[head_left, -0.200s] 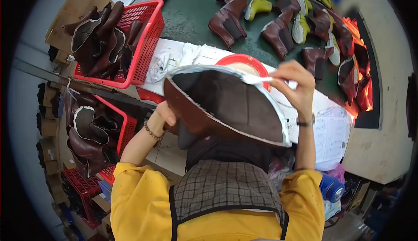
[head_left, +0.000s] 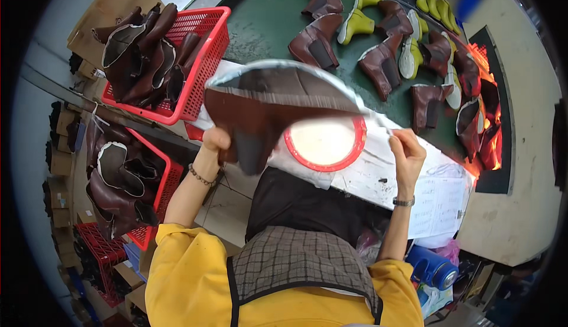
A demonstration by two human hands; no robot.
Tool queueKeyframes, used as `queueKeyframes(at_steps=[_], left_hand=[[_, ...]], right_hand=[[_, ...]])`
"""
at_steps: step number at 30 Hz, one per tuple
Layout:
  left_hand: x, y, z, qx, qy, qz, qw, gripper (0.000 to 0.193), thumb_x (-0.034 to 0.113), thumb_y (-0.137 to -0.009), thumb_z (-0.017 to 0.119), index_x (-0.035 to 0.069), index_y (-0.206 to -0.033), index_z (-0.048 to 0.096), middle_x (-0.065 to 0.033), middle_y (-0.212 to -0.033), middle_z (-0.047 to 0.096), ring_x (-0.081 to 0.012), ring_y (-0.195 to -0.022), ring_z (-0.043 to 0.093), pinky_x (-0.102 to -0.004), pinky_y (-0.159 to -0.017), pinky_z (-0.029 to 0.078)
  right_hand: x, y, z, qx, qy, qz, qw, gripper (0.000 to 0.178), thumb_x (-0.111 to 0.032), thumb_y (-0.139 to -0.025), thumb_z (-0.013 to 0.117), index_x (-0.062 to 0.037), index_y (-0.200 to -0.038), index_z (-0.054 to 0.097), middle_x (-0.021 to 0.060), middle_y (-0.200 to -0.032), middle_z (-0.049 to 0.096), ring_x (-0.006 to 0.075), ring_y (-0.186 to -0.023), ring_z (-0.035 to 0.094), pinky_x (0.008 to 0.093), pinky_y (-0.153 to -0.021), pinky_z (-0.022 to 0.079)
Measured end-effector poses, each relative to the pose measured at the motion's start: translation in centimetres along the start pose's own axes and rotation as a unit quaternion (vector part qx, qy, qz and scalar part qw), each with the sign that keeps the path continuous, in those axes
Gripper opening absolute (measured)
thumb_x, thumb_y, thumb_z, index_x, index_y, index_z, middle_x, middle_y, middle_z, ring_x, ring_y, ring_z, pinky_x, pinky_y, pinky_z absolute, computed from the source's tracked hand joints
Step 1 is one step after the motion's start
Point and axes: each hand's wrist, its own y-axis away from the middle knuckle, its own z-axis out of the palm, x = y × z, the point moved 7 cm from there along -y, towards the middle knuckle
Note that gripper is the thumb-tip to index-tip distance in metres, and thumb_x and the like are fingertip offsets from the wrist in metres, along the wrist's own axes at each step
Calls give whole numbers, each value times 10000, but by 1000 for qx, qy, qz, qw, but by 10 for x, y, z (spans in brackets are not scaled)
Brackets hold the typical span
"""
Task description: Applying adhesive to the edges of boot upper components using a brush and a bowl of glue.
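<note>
The brown boot upper is held up over the near edge of the counter, just left of centre. Its long axis runs from about 9 to 3 o'clock, the white-coated rim arching across the top from the left side to a thin tip at 3 o'clock, and the dark elastic side panel hanging down toward 6 o'clock. The left hand is closed on the lower left corner of the upper, fingers wrapped behind the leather. The right hand sits at 3 o'clock of the red glue bowl, fingers pinched together around something thin; what it holds is too blurred to make out.

A moment ago the upper lay lower and tilted, covering most of the bowl, and the right hand was raised at its rim with a white-tipped brush. Now the upper has swung up and flatter, the bowl's pale contents show in full, and the right hand has dropped to the counter edge.

The upper hides part of the counter and the bowl's top rim. The red basket at 10 o'clock holds more brown uppers, and lasted boots lie on the green conveyor belt at 12 o'clock, the far ones cut off by the frame.
</note>
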Motion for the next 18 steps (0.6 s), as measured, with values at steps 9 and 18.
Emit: queueKeyframes(at_steps=[9, 18], left_hand=[[62, -160, -175, 269, 122, 171, 940, 308, 265, -886, 692, 76, -1129, 690, -78, -1053, 758, -243, -945, 735, -435, -904, 587], [109, -34, -348, 738, -461, 237, 433, 396, 225, -811, 688, -29, -1112, 646, -252, -1013, 729, -390, -968, 727, -433, -879, 582]], right_hand=[[124, 35, -10, 123, -41, 173, 976, 199, -221, -1071, 560, -38, -1047, 636, -66, -665, 480, 12, -479, 372, 197, -406, 272], [128, 32, 27, 65, -73, 177, 979, 167, -206, -1069, 569, -56, -1040, 635, -80, -675, 449, -2, -491, 340, 178, -407, 246]])
